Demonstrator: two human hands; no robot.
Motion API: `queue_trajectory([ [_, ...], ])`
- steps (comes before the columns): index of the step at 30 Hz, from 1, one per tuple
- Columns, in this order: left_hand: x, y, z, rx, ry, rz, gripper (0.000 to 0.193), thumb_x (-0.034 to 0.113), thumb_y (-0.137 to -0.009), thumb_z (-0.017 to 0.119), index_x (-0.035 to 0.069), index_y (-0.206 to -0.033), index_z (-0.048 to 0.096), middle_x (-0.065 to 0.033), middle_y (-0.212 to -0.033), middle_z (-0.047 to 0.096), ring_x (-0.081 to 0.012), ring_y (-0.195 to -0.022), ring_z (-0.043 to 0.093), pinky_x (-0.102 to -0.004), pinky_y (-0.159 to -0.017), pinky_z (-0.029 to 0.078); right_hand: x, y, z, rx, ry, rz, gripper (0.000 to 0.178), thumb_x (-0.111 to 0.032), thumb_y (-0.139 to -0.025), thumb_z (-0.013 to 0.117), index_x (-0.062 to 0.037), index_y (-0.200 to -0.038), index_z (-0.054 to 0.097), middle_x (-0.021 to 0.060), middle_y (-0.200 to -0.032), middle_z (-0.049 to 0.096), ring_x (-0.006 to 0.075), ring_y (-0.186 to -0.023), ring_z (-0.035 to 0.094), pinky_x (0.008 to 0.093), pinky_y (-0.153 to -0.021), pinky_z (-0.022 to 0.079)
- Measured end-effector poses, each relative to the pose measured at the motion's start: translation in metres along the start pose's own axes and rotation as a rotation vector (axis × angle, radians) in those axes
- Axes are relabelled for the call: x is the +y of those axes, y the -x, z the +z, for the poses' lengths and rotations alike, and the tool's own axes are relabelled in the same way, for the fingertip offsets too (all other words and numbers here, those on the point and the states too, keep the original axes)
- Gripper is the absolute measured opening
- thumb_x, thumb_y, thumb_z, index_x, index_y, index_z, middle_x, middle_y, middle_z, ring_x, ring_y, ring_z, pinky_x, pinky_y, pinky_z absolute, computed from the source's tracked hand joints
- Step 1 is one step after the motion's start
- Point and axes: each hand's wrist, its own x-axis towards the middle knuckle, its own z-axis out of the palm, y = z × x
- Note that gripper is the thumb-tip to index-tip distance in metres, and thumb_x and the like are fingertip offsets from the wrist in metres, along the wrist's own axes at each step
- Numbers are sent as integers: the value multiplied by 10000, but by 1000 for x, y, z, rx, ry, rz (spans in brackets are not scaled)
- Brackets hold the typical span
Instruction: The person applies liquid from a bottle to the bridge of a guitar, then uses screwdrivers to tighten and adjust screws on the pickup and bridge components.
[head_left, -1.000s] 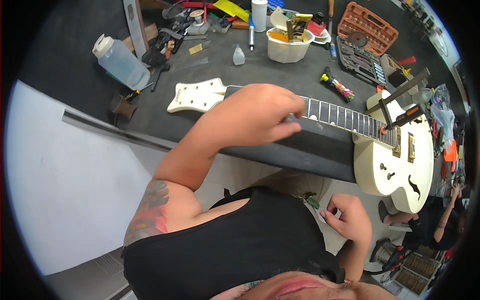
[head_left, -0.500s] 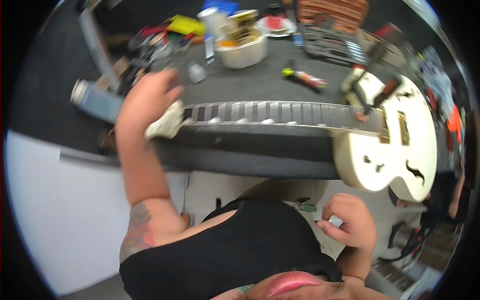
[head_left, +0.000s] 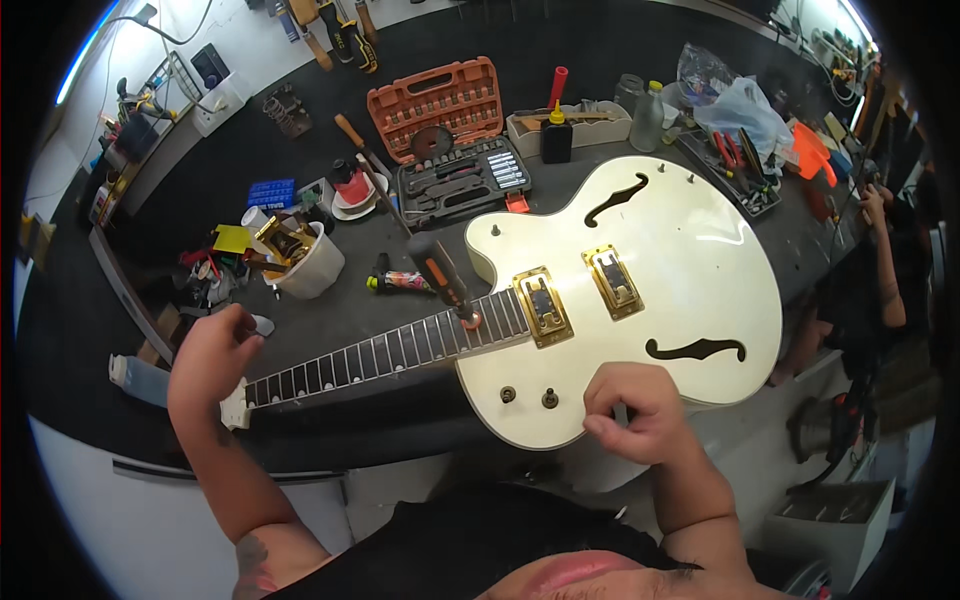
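The left hand (head_left: 212, 352) bends its fingers toward the thumb beside a small bottle (head_left: 263, 325); I cannot tell if it grips anything. The right hand (head_left: 640, 410) curls loosely, contents hidden. The cream hollow-body electric guitar (head_left: 690, 270) lies just beyond the right hand, its neck running toward the left. Good handling probably means not knocking the clamp (head_left: 437, 268) between and beyond both hands. Well beyond the left hand, a blue box (head_left: 271, 193) carries pale lettering.
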Motion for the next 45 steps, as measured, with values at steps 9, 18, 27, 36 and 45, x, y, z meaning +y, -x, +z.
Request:
queue_trajectory([
  [9, -9, 53, 62, 134, 631, 391, 182, 49, -843, 748, -6, -1005, 685, -136, -871, 713, -255, -800, 697, -353, -722, 536, -12, -6, 13, 47, 42, 306, 152, -99, -881, 722, -27, -796, 618, 4, -744, 575, 86, -682, 512, 279, -617, 426],
  [18, 100, 87, 154, -759, 556, 1388, 156, 160, -940, 668, 29, -1025, 671, -160, -976, 697, -385, -933, 685, -482, -799, 560, -44, -93, -59, -61, 304, 224, 179, -157, -923, 706, -35, -805, 650, 4, -723, 615, 82, -644, 562, 248, -597, 451],
  [27, 153, 87, 269, -559, 254, 1752, 199, 150, -933, 584, 1, -1037, 666, -247, -894, 683, -409, -826, 707, -540, -711, 578, -26, -347, -188, 568, 513, -24, 224, -267, -964, 662, -44, -945, 673, 1, -726, 622, 79, -610, 567, 244, -548, 447],
  [36, 148, 95, 338, -626, 837, 1329, 207, 60, -934, 549, -68, -1066, 644, -252, -1061, 672, -430, -1066, 664, -479, -925, 549, 44, -550, -222, 295, 1389, 100, 357, -167, -899, 549, -107, -1177, 765, 120, -1221, 745, 329, -1144, 687, 411, -992, 527],
  [45, 147, 112, 400, -969, 1097, 1066, 279, 17, -885, 545, -61, -1122, 669, -284, -1152, 681, -424, -1157, 645, -460, -1003, 520, 57, -602, -284, 177, 1419, 41, 373, -232, -886, 593, -99, -1182, 777, 155, -1192, 750, 338, -1115, 702, 406, -976, 530],
])
